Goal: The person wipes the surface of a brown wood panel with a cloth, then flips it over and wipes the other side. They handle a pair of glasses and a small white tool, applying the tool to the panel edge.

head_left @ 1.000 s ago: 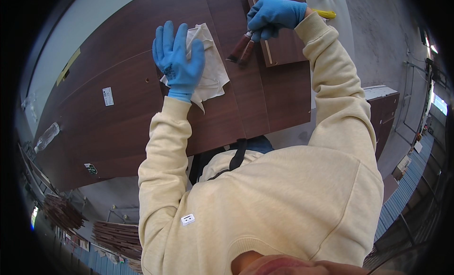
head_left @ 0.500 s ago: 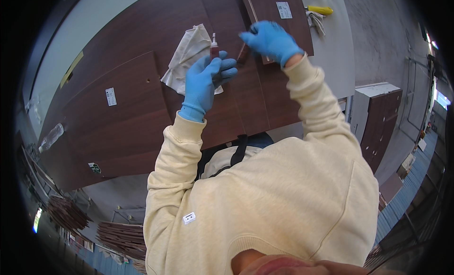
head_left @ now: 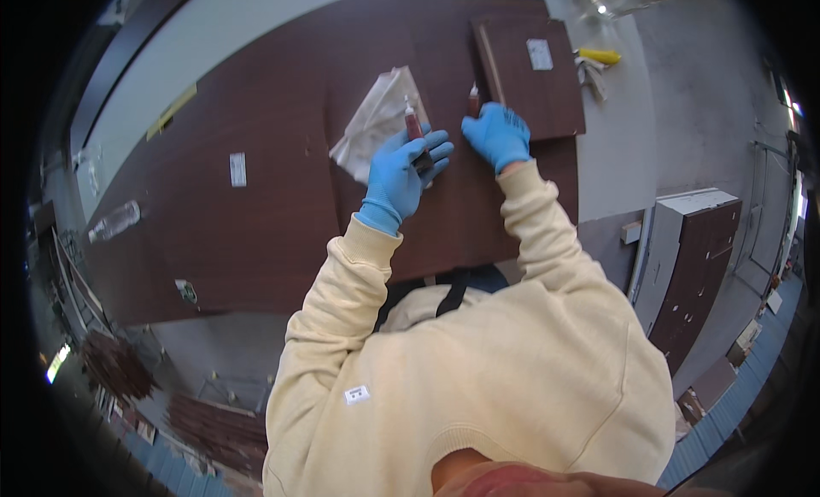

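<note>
Both my hands wear blue gloves. In my left hand (head_left: 401, 170) a slim bottle (head_left: 413, 126) of dark red liquid, with a white pointed nozzle, lies across the palm under the thumb, its tip upward. Behind that hand a crumpled whitish cloth (head_left: 369, 129) is spread on the dark brown panel. My right hand (head_left: 498, 138) is closed around a second slim bottle (head_left: 474, 102), brownish-red with a white tip that points away from me; its lower part is hidden by the fingers. Just beyond this hand lies a smaller brown board (head_left: 547, 95) with a white label.
The large brown panel (head_left: 282, 249) covers most of the table. A clear plastic bottle (head_left: 114, 222) lies at its left end. A yellow-handled tool (head_left: 600, 56) and a whitish glove or rag (head_left: 591, 76) sit at the far right. A brown-fronted cabinet (head_left: 696, 266) stands to the right.
My right hand has come nearer to me, and the white tip of its bottle now shows. The left hand still holds its bottle, now more in sight. The whole view has shifted.
</note>
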{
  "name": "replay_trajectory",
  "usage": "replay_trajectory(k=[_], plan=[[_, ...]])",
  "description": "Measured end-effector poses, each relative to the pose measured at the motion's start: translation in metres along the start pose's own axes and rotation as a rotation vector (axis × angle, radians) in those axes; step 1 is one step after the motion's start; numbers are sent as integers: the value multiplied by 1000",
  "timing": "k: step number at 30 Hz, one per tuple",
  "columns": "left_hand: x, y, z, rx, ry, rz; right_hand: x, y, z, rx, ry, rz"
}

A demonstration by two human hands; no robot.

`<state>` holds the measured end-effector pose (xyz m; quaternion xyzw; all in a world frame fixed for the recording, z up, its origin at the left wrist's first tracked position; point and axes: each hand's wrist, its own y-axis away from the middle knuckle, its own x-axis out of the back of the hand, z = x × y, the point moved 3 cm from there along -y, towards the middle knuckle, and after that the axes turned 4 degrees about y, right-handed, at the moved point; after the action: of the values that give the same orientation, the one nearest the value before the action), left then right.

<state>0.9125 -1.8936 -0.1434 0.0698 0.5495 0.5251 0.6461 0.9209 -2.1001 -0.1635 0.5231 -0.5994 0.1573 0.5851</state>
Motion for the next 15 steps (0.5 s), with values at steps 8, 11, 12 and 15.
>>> replay_trajectory(k=[8, 11, 12, 15], plan=[[-152, -156, 67, -256, -116, -228, 14, 51, 40, -124, -457, -156], [-186, -165, 86, -393, -334, -138, 25, 61, 36, -141, -624, -165], [-189, -163, 88, -446, -430, -85, 33, 63, 34, -132, -705, -165], [-160, -124, 49, -509, -593, -230, 49, 73, 38, -116, -969, -176]])
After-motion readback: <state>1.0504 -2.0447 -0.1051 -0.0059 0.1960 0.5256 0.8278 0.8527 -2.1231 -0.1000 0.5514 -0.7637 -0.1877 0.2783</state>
